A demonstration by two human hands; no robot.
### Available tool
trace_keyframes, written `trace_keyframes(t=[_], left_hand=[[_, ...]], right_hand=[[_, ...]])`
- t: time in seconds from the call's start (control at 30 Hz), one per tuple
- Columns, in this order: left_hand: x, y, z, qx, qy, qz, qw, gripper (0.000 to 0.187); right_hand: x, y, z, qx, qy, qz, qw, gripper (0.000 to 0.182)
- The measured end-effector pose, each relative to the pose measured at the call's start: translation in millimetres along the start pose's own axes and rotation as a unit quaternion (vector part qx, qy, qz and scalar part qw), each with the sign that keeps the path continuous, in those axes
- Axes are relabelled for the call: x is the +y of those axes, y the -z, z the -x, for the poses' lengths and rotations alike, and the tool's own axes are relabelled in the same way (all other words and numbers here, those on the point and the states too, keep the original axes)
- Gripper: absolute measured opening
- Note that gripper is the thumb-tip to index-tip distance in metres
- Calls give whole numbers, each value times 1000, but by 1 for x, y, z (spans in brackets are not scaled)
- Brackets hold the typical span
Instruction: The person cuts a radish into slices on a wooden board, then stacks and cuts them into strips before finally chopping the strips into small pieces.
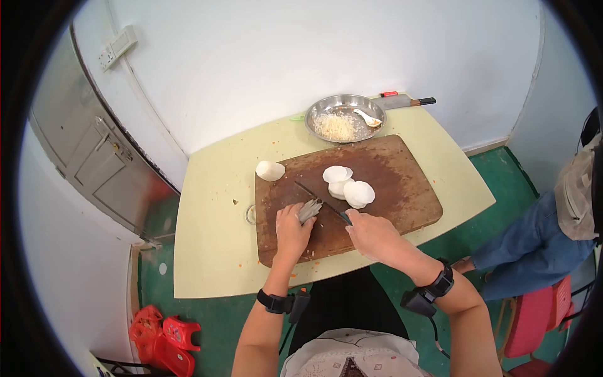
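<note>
A brown wooden cutting board (pixel 402 182) lies on the table. On its left part my left hand (pixel 293 230) is closed around a greyish, ridged piece (pixel 308 212) whose kind I cannot make out. My right hand (pixel 372 234) grips a dark-bladed knife (pixel 309 190) by its handle, the blade slanting up and left beside the greyish piece. Behind the blade, round white slices (pixel 358 193) overlap in a small pile. A peeled white chunk of vegetable (pixel 270 170) sits near the board's left edge.
A steel dish (pixel 310 129) holds chopped pale bits and a white spoon (pixel 368 118). Behind it lies a cleaver (pixel 394 102). The pale yellow table (pixel 213 251) carries scattered crumbs. A person in jeans (pixel 521 242) is at the right, near a red chair (pixel 531 320). Red stools (pixel 182 333) stand lower left.
</note>
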State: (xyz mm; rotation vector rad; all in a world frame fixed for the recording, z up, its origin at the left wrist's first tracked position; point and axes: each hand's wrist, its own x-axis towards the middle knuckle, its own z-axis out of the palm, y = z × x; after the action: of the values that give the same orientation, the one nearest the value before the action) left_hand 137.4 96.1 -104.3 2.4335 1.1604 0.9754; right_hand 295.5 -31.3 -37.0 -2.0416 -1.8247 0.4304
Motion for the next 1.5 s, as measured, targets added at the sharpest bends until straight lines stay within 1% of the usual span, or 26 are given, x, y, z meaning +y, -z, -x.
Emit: trace_keyframes(t=[0.03, 0.13, 0.23, 0.33, 0.43, 0.53, 0.73, 0.93, 1.03, 1.13, 1.23, 1.33, 1.43, 1.5], left_hand=[[1, -1, 1, 11, -7, 8, 1000, 37], [2, -5, 4, 27, 2, 14, 1000, 33], [4, -6, 8, 42, -1, 9, 999, 31], [2, -11, 9, 62, -25, -2, 998, 32], [1, -13, 9, 67, -8, -3, 998, 31], [5, -12, 10, 69, -17, -17, 997, 31], [12, -10, 10, 92, -42, -38, 994, 30], [10, -8, 9, 73, -44, -25, 996, 27], [6, -9, 9, 59, -42, -26, 997, 32], [11, -9, 9, 66, -40, -47, 996, 41], [16, -4, 9, 43, 2, -34, 998, 47], [15, -4, 11, 35, 7, -22, 999, 45], [12, -4, 12, 44, -9, 6, 999, 41], [9, -5, 13, 52, -37, 0, 998, 38]], right_hand=[[-2, 0, -1, -18, -8, 5, 1000, 31], [0, -1, -4, -14, 21, 20, 999, 31], [3, 1, -6, 11, 48, 23, 999, 25], [4, 4, -7, 19, 50, 7, 999, 35], [-3, 13, -8, -11, 60, 12, 998, 45], [-5, 12, -7, -21, 65, 43, 997, 45], [2, 10, -12, -37, 60, 37, 997, 46], [-3, 27, -12, -53, 58, 37, 996, 47], [-2, 26, -13, -47, 73, 28, 996, 47], [-1, 24, -14, -53, 70, 43, 995, 46], [0, 21, -14, -48, 71, 20, 996, 46], [2, 19, -14, -38, 74, 16, 996, 46], [1, 23, -14, -44, 55, 20, 997, 45], [-1, 30, -11, -46, 45, 12, 998, 45]])
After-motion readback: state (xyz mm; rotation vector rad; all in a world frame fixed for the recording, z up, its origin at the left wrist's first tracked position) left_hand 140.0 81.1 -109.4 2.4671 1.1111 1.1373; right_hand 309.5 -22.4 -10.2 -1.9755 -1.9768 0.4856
